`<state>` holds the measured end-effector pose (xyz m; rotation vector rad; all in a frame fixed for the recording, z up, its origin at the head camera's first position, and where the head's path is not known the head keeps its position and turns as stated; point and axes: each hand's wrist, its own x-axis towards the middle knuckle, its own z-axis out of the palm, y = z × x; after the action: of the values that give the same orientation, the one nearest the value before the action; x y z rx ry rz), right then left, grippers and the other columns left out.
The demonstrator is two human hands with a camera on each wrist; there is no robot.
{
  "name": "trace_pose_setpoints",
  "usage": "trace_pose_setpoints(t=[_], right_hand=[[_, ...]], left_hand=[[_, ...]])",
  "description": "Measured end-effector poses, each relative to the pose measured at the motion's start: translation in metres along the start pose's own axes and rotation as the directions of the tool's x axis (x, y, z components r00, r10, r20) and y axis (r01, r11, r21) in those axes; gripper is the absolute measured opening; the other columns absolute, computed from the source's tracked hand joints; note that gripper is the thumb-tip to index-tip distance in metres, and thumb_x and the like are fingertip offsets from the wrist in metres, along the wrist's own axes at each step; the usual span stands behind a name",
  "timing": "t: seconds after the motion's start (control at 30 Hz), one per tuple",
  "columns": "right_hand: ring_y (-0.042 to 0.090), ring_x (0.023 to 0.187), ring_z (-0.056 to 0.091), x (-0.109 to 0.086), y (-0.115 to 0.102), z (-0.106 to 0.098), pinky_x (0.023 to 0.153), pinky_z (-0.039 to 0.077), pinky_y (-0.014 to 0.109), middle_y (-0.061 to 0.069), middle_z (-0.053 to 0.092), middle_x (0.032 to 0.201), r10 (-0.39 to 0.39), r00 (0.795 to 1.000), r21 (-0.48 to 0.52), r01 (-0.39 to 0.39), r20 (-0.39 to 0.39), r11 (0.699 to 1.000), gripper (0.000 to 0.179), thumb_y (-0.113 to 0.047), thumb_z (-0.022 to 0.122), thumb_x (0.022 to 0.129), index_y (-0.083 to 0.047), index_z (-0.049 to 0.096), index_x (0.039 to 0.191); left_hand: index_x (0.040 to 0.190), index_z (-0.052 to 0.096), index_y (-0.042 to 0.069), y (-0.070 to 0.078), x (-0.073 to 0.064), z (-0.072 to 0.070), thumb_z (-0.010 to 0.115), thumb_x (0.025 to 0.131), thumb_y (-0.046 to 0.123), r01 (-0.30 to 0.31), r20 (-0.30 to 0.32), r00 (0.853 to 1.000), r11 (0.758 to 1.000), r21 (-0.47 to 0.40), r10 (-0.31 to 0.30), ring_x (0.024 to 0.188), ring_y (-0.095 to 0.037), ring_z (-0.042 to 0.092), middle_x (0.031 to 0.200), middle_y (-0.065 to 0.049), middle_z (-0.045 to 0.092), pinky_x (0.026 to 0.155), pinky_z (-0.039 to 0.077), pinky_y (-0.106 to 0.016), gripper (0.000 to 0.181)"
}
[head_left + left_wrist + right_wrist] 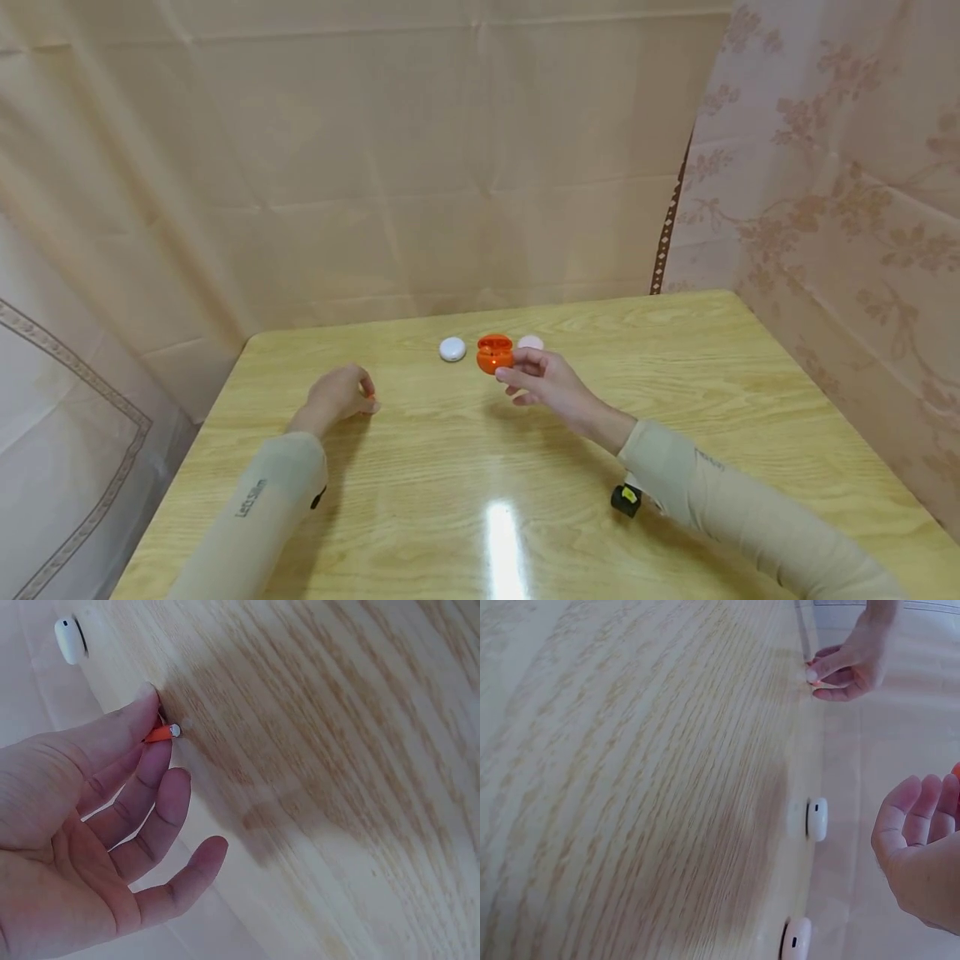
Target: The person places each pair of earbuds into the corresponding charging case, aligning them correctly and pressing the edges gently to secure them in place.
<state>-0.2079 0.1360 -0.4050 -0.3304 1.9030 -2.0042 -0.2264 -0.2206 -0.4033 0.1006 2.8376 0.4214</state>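
Observation:
In the head view my right hand (551,385) grips an orange earbud case (494,361) by its right side, its lid raised toward the back. Only a sliver of that case shows in the right wrist view, at the edge beside the right hand (922,851). Over the table's left part, my left hand (339,393) pinches a small orange earbud (159,734) between thumb and fingertip. The earbud's silvery stem end sticks out in the left wrist view, while the rest is hidden by the fingers. The other fingers of that hand are loosely bent.
A white round case (452,349) lies on the wooden table (420,483) left of the orange one. A pale pink case (531,342) lies partly behind my right hand. A black device (626,498) hangs at my right wrist. Curtains (450,167) border the table.

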Motion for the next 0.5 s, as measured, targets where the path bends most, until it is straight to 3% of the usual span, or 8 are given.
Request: trace_pose_setpoints(t=[0.27,0.5], right_hand=[[0.026,0.093,0.063,-0.0003,0.0013,-0.0006,0.087,0.057,0.046,0.012,0.069,0.108,0.024,1.000,0.006,-0.024,0.003,1.000,0.039,-0.025,0.072,0.097,-0.001,0.059,0.125],[0.027,0.095,0.063,-0.0019,-0.0019,0.0004,0.090,0.055,0.050,0.008,0.069,0.106,0.033,0.999,0.024,-0.033,0.013,0.999,0.038,-0.027,0.072,0.097,-0.002,0.059,0.123]], left_hand=[[0.103,0.071,0.004,-0.0028,-0.0055,0.0017,0.083,0.087,0.020,-0.003,-0.024,1.000,1.000,-0.015,0.002,0.092,-0.031,0.061,0.113,-0.020,0.069,0.077,0.051,-0.049,0.026],[0.098,0.070,0.007,-0.0016,-0.0068,0.0035,0.081,0.089,0.021,0.024,-0.017,1.000,0.998,-0.057,-0.025,0.075,-0.023,0.058,0.096,-0.010,0.069,0.065,0.049,-0.038,0.020]])
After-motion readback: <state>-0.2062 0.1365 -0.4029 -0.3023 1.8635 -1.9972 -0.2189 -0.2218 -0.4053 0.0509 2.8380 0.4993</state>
